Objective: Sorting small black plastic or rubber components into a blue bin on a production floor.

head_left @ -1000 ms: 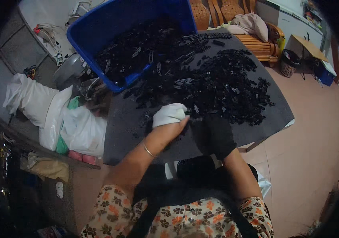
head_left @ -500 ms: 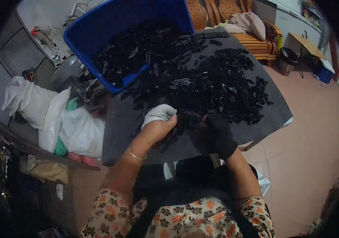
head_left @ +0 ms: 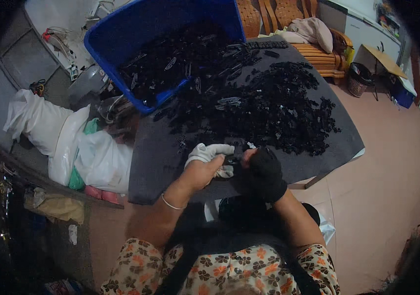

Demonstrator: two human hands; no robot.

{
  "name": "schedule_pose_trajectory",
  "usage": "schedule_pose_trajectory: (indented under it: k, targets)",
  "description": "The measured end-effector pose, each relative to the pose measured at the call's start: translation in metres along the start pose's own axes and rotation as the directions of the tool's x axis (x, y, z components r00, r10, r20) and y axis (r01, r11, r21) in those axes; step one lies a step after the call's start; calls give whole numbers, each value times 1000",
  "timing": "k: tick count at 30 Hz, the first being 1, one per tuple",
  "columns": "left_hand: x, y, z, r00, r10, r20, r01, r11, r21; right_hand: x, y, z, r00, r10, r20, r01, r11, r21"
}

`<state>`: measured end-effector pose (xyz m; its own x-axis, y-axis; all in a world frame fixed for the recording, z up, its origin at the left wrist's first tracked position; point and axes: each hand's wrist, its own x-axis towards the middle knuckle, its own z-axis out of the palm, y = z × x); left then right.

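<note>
My left hand (head_left: 206, 164), in a white glove with the thumb bare, is curled with its index finger stretched towards the right hand. A small dark piece (head_left: 229, 160) shows between its thumb and fingers. Close by on the right, my right hand (head_left: 265, 169) wears a black glove and is closed, bare fingertips pressed together. What it grips is hidden; a small pale piece (head_left: 251, 145) shows just beyond those fingertips. Both hands are over the near part of a dark grey table (head_left: 163, 169). Ahead of them spreads a heap of small black parts (head_left: 288, 105).
A blue bin (head_left: 94, 44) with many black parts, some oval, lies tipped open on the far left of the table. White sacks (head_left: 99, 160) stand left of it. Beyond are a wooden bench (head_left: 330, 61) with a cushion and a dark wastebasket (head_left: 359, 81).
My left hand has moved slightly right and nearer me, and its index finger has stretched out. My right hand has turned a little, staying closed. The whole view has shifted slightly.
</note>
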<state>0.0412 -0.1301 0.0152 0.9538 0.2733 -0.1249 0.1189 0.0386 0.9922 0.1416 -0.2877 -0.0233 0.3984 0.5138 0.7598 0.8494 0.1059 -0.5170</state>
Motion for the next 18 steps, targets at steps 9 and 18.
schedule_pose_trajectory:
  k: [9, 18]
  targets:
    - [-12, 9, 3, 998, 35, 57, -27, 992, -127, -2, 6, -7, 972, -224, 65, 230, 968, -104]
    - [-21, 10, 5, 999, 22, 42, -28, 988, 153, 0, -9, -11, 951, -301, 74, 309, 940, -145]
